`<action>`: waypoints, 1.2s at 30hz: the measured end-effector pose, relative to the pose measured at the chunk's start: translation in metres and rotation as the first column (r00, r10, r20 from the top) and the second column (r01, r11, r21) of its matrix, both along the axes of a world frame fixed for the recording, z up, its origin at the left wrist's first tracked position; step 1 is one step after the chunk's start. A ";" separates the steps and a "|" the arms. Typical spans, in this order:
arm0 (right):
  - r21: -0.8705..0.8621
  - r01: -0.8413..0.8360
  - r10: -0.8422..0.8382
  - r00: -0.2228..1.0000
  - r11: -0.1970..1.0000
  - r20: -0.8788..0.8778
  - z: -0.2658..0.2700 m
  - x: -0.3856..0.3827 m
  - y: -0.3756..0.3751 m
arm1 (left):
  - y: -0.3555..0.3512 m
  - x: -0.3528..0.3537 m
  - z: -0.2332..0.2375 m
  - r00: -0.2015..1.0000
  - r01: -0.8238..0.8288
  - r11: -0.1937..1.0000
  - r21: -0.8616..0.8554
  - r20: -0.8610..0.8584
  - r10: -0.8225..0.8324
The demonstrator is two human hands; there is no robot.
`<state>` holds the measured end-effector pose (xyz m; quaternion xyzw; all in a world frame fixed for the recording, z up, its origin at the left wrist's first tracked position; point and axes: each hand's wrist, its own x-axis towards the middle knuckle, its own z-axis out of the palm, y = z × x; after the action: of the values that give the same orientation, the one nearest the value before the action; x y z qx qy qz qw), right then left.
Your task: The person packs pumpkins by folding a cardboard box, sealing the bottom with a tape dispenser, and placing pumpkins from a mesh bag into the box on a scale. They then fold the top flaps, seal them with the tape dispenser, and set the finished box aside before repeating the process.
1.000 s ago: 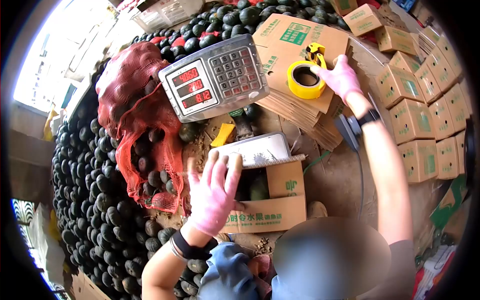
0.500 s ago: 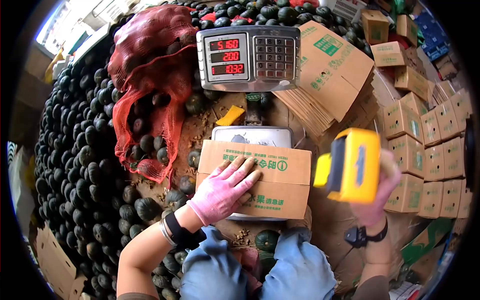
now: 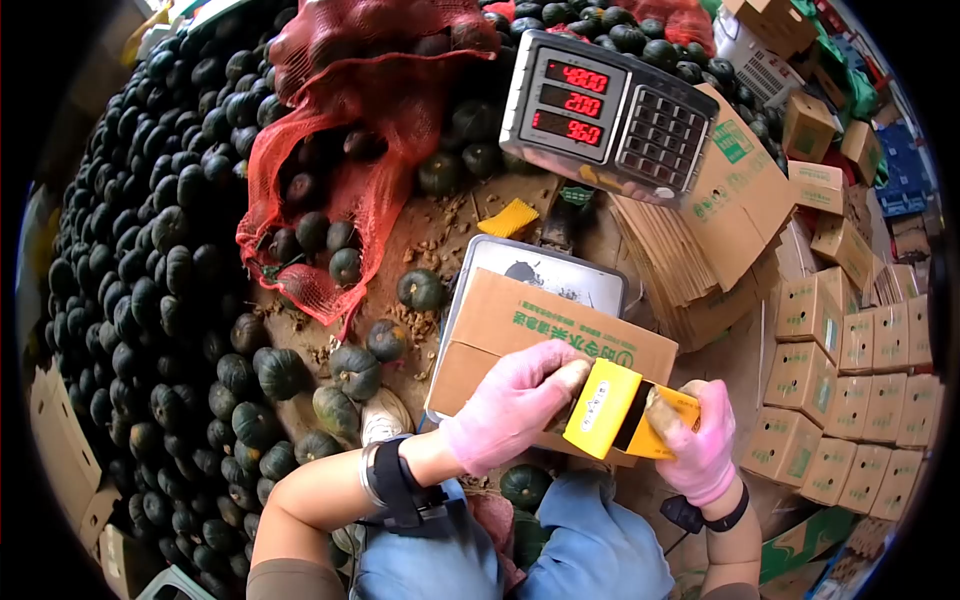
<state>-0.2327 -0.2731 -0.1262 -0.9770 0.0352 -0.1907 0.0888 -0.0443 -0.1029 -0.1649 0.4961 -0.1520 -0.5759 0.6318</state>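
Note:
My right hand [image 3: 697, 440], in a pink glove, grips a small yellow box [image 3: 668, 424] from its right side. Between its yellow faces is a dark gap. My left hand [image 3: 530, 405], also gloved in pink, closes thumb against fingers at the left edge of the box's yellow panel [image 3: 603, 408], which bears a white oval mark. What lies under those left fingertips is hidden. Below both hands a brown carton with green print [image 3: 575, 330] rests on the weighing scale's platform [image 3: 480, 275], partly covered by them.
The scale's red-lit display [image 3: 580, 100] stands at the back. Dark green squash [image 3: 170, 300] are piled on the left beside a red mesh sack [image 3: 270, 190]. Flattened cartons [image 3: 740, 190] lean behind on the right; closed cartons [image 3: 795, 375] are stacked at right. A yellow piece [image 3: 508, 218] lies near the scale.
My left hand has left the carton's top and now meets the yellow box, which my right hand has brought inward and lower. The view has turned, and the display shows lower numbers.

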 end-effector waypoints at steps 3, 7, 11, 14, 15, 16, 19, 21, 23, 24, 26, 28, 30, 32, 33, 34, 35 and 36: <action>-0.122 -0.016 0.004 0.995 0.992 -0.100 0.015 0.016 0.012 | 0.012 0.012 -0.004 0.987 -0.125 0.992 -0.015 0.102 0.126; -0.162 -0.023 -0.029 0.949 0.987 -0.314 0.033 0.033 0.022 | 0.071 0.087 -0.020 0.871 -0.472 0.843 0.256 0.281 0.403; -0.312 -0.078 -0.054 0.918 0.947 -0.392 0.034 0.070 0.036 | 0.097 0.126 -0.074 0.810 -0.539 0.832 0.133 0.351 0.469; -0.226 -0.066 -0.026 0.925 0.972 -0.380 0.031 0.075 0.026 | 0.085 0.107 -0.130 0.670 -0.556 0.807 0.196 0.680 0.297; -0.163 -0.064 -0.001 0.929 0.985 -0.371 0.030 0.074 0.022 | 0.076 0.091 -0.138 0.713 -0.503 0.840 0.205 0.648 0.269; -0.079 -0.050 0.022 0.948 0.996 -0.318 0.027 0.071 0.017 | 0.068 0.074 -0.163 0.702 -0.465 0.858 0.218 0.682 0.207; 0.039 -0.033 0.040 0.984 0.999 -0.174 0.015 0.060 0.010 | 0.068 0.060 -0.229 0.724 -0.328 0.930 0.166 0.676 0.135; 0.083 -0.022 0.029 0.996 0.996 -0.087 0.008 0.057 0.006 | 0.076 0.059 -0.278 0.658 -0.233 0.965 0.116 0.750 0.069; 0.108 -0.050 0.053 0.998 0.993 -0.031 0.007 0.054 0.004 | 0.078 0.064 -0.290 0.729 -0.207 0.965 0.163 0.684 0.041; 0.104 -0.050 0.050 0.999 0.993 0.003 0.005 0.052 0.003 | 0.079 0.069 -0.288 0.760 -0.209 0.952 0.221 0.650 0.016; 0.073 -0.029 0.026 0.999 0.997 0.039 0.004 0.045 0.005 | 0.075 0.080 -0.197 0.600 -0.211 0.796 0.566 0.718 -0.352; 0.059 -0.027 0.023 0.998 0.998 0.058 0.005 0.041 0.006 | 0.091 0.104 -0.157 0.417 -0.187 0.798 0.572 0.782 -0.463; 0.066 -0.041 0.034 0.994 0.997 0.103 0.003 0.039 0.005 | 0.124 0.144 -0.105 0.162 -0.073 0.892 0.447 0.888 -0.431; 0.060 -0.044 0.036 0.992 0.997 0.121 0.001 0.038 0.003 | 0.127 0.108 0.056 0.881 -0.427 0.867 0.258 -0.098 0.464; 0.083 -0.046 0.035 0.991 0.996 0.131 -0.002 0.038 0.001 | 0.128 0.093 0.122 0.857 -0.424 0.892 0.153 -0.251 0.451; 0.109 -0.055 0.040 0.990 0.993 0.134 -0.003 0.037 0.001 | 0.128 0.068 0.178 0.852 -0.460 0.883 0.096 -0.232 0.470; 0.113 -0.078 0.062 0.989 0.991 0.137 -0.002 0.036 0.001 | 0.132 0.042 0.220 0.841 -0.499 0.866 0.043 -0.217 0.495; 0.125 -0.064 0.046 0.989 0.990 0.140 -0.001 0.037 0.002 | 0.136 0.017 0.242 0.863 -0.484 0.860 -0.162 -0.250 0.439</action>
<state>-0.1962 -0.2714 -0.1274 -0.9545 0.0142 -0.2517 0.1595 -0.0272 0.0330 0.0772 0.3836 -0.0247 -0.4343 0.8146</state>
